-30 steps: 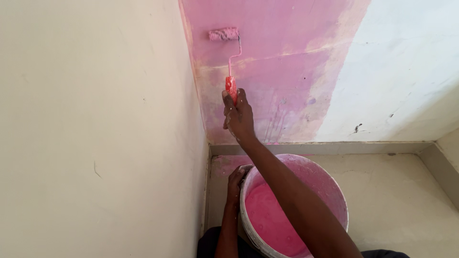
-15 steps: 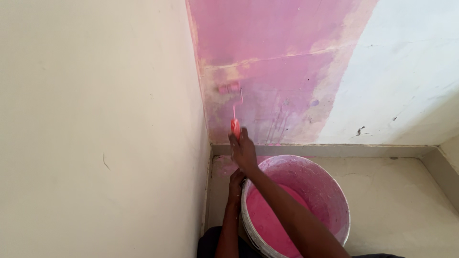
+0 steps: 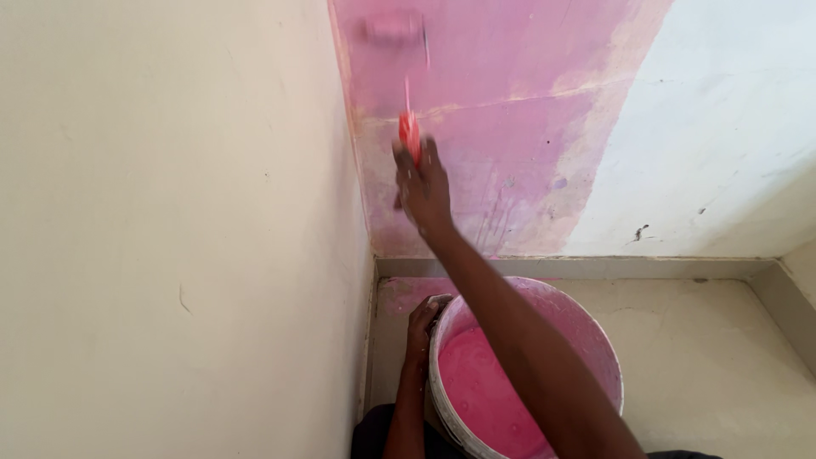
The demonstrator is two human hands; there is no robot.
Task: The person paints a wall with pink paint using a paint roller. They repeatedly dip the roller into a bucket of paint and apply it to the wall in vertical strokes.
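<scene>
The right hand [image 3: 422,189] is raised against the back wall [image 3: 722,127], fingers wrapped around the red handle [image 3: 410,136] of a paint roller [image 3: 393,28]. The roller's head sits well above this hand, blurred, pressed on the pink painted patch [image 3: 510,110] that runs up the corner. To the right of the hand the pink ends in a ragged edge and the wall is bare white.

The left hand [image 3: 422,321] is low, directly below the right hand, gripping the near-left rim of a bucket [image 3: 595,340]. Its fingers curl over the edge. The bucket stands on the floor [image 3: 722,357] just right of this hand and holds pink paint [image 3: 484,382]; its inner walls are smeared pink too. The right forearm crosses over the bucket's opening.

Left of both hands stands a cream side wall [image 3: 170,229], meeting the painted wall in the corner.
</scene>
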